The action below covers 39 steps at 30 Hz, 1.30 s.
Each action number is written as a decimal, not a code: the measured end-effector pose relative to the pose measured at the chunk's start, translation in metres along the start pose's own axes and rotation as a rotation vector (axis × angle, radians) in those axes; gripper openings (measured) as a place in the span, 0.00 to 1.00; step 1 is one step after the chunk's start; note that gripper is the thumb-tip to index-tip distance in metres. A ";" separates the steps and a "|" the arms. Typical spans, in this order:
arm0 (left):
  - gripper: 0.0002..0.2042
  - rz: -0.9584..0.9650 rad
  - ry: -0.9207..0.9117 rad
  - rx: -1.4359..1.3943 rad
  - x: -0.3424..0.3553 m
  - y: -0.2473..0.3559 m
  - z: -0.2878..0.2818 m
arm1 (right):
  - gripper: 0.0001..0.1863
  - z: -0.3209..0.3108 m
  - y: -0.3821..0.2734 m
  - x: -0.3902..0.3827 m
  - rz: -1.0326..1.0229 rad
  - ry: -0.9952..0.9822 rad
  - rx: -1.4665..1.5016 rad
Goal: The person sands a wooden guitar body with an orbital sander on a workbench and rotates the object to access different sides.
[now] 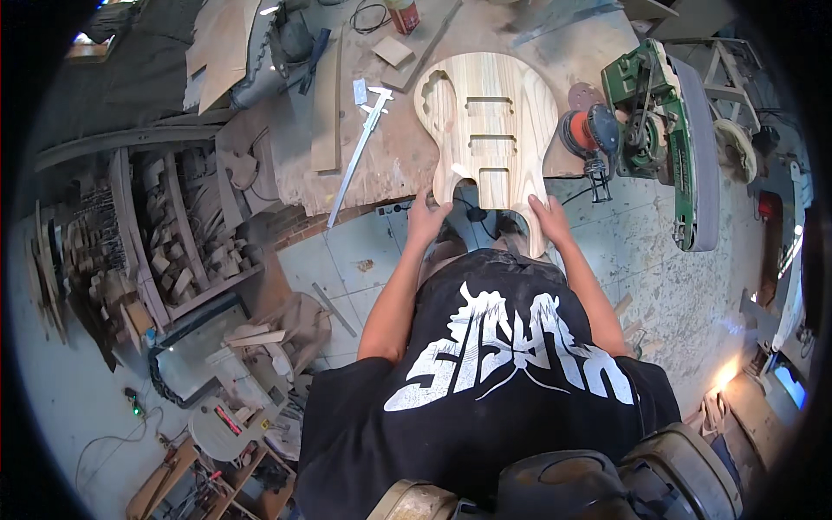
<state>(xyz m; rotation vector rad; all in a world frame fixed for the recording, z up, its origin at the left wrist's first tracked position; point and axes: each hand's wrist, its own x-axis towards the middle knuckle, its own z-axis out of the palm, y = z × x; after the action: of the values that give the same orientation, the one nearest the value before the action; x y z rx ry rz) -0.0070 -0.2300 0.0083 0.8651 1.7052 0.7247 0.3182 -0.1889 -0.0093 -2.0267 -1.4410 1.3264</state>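
L hand (429, 218) at 7 o'c and R hand (548, 221) at 5 o'c (clock centred on the body) each grasp a horn, thumbs on top; fingers underneath mostly hidden. Guitar body (490, 124), pale wood, lies flat on the bench (403, 130), horns sticking out past the near edge. Risk, I'd judge: weak grip + too much overhang = tips & drops; swing twd 3 o'c = dent vs orbital sander (594, 130), just beside. Caliper (362, 147), approx 8–9 o'c, also pokes over edge, so a bump could drop it. Long axis approx 12–6: horns pt to 6, twd wearer, R one longer; round end to 12. Farther: green belt sander (672, 139) at 3, wood block (393, 52) btwn 10 & 11.
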 end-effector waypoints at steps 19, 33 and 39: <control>0.43 0.576 0.171 1.062 -0.010 0.019 0.042 | 0.38 -0.007 0.000 -0.004 0.000 -0.107 0.062; 0.42 0.646 0.021 1.028 -0.036 -0.008 0.002 | 0.42 -0.016 0.020 -0.015 -0.015 -0.163 -0.007; 0.39 0.674 -0.068 0.888 -0.057 -0.038 -0.019 | 0.54 -0.023 0.009 -0.037 -0.106 -0.189 -0.224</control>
<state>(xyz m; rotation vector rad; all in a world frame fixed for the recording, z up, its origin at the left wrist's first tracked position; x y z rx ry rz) -0.0216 -0.2996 0.0128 2.1152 1.6586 0.3093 0.3402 -0.2195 0.0148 -1.9675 -1.8283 1.3974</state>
